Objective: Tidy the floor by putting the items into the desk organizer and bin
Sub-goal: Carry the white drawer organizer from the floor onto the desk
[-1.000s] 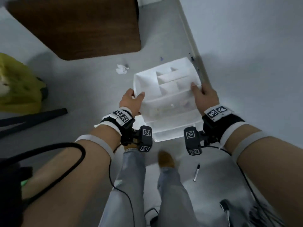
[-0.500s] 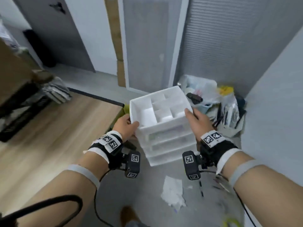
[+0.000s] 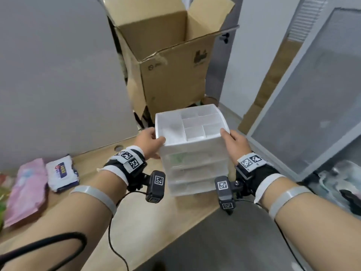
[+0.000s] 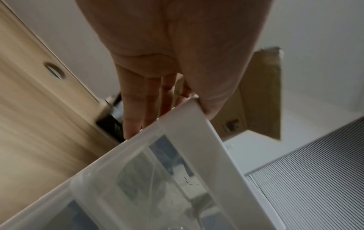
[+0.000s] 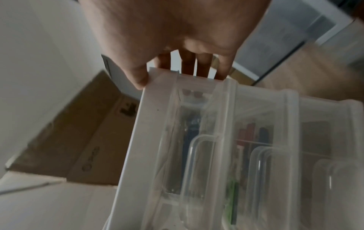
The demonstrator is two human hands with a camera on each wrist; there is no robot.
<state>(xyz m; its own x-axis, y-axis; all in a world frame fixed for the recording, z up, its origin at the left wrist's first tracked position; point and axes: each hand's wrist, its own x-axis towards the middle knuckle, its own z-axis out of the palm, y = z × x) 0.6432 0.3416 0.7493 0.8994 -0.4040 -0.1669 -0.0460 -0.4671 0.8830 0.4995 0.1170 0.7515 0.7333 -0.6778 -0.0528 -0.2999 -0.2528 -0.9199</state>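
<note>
A white desk organizer [image 3: 193, 153], with open compartments on top and three clear drawers below, is held up between both hands over the corner of a wooden desk [image 3: 156, 222]. My left hand [image 3: 150, 141] grips its left side, thumb on the top front rim. My right hand [image 3: 234, 141] grips the right side the same way. In the left wrist view the left hand [image 4: 167, 93] has its fingers behind the organizer [image 4: 177, 179] wall. In the right wrist view the right hand [image 5: 177, 66] clasps the organizer [image 5: 216, 140]; pens show through the drawers.
An open cardboard box [image 3: 170, 55] stands behind the desk, beside a grey partition [image 3: 58, 75]. A pink packet [image 3: 27, 190] and a white tissue pack [image 3: 62, 173] lie on the desk's left part. A glass panel [image 3: 312, 114] and a bag of clutter [image 3: 341, 188] are at the right.
Both hands have lifted the organizer off the floor and carried it over the wooden desk. The view swung up from the floor to the desk and cardboard box.
</note>
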